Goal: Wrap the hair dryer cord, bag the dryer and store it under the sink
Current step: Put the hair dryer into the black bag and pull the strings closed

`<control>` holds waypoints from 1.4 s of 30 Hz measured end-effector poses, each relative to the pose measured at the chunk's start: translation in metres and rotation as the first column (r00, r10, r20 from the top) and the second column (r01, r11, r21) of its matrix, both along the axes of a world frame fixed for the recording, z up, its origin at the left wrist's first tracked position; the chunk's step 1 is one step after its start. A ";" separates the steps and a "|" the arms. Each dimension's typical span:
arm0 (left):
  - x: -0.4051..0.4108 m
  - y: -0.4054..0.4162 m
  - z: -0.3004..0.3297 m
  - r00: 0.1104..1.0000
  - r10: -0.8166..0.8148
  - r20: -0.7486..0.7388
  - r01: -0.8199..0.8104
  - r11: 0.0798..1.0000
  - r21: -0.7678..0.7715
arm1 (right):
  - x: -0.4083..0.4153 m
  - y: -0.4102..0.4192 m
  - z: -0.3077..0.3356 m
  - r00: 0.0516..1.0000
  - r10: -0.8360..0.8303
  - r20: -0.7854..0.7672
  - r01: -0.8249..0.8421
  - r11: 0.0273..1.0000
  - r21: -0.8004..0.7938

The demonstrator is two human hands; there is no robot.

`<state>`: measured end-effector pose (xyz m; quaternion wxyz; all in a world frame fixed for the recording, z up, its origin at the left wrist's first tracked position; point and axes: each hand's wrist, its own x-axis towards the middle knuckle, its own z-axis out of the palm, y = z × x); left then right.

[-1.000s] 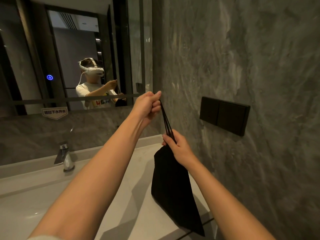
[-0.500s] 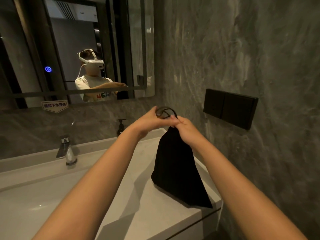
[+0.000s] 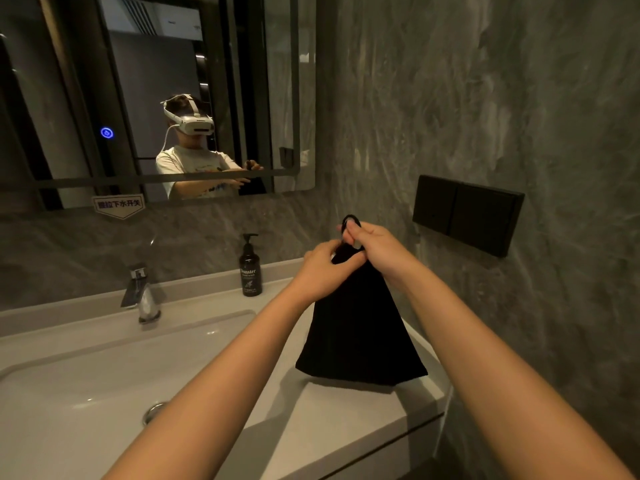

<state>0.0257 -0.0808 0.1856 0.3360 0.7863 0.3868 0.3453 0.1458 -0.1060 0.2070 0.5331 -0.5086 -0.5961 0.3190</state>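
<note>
A black drawstring bag (image 3: 360,334) hangs over the right end of the white counter (image 3: 346,420), its bottom edge just above the surface. My left hand (image 3: 323,268) pinches the gathered neck of the bag from the left. My right hand (image 3: 377,247) grips the neck from the right, with a loop of the black drawstring (image 3: 350,220) sticking up over its fingers. The bag bulges, but the hair dryer and its cord are hidden inside and cannot be seen.
A white basin (image 3: 104,386) with a chrome tap (image 3: 140,294) fills the left of the counter. A dark soap pump bottle (image 3: 250,268) stands at the back. A black switch plate (image 3: 467,213) is on the marble wall at right; a mirror (image 3: 156,91) hangs above.
My left hand has come down from pulling the drawstring up high and now meets my right hand at the bag's neck. The long taut string is now a small loop, and the bag has sunk lower.
</note>
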 end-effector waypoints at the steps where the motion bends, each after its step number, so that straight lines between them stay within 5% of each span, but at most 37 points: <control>1: 0.002 -0.001 -0.002 0.992 -0.071 0.106 0.077 0.996 -0.049 | -0.001 -0.001 0.001 1.000 -0.001 -0.022 0.001 1.000 -0.008; 5: 0.008 -0.002 -0.011 0.938 -0.163 0.306 0.197 0.977 -0.084 | 0.002 -0.004 0.005 0.999 0.005 -0.034 -0.005 1.000 -0.006; 14: 0.005 -0.009 -0.005 0.934 -0.214 0.286 0.256 0.959 -0.118 | -0.006 -0.011 0.018 0.980 -0.140 0.140 0.132 0.989 0.070; 22: 0.000 -0.017 -0.027 0.970 -0.103 0.219 0.122 0.990 -0.074 | -0.006 -0.025 0.025 0.966 -0.047 -0.256 0.035 0.998 -0.049; 27: -0.017 -0.008 -0.049 0.980 -0.179 0.083 0.180 0.984 -0.003 | -0.008 -0.028 0.021 0.765 0.044 -0.643 -0.067 0.998 -0.012; 30: -0.021 -0.010 -0.064 0.979 -0.140 0.146 0.139 0.990 0.014 | -0.007 -0.022 0.020 0.688 0.078 -0.721 -0.087 0.996 0.025; 34: -0.016 -0.009 -0.069 0.972 -0.057 0.226 0.060 0.998 -0.009 | -0.012 -0.021 0.015 0.817 0.058 -0.574 -0.021 0.997 0.071; 38: -0.016 -0.007 -0.070 0.957 -0.077 0.281 0.089 0.996 -0.029 | -0.005 -0.022 0.009 0.988 -0.064 -0.141 0.089 0.979 0.182; 42: -0.022 0.001 -0.061 0.972 -0.164 0.169 0.170 0.985 -0.021 | 0.010 -0.022 0.005 0.861 -0.211 0.463 0.053 0.942 0.330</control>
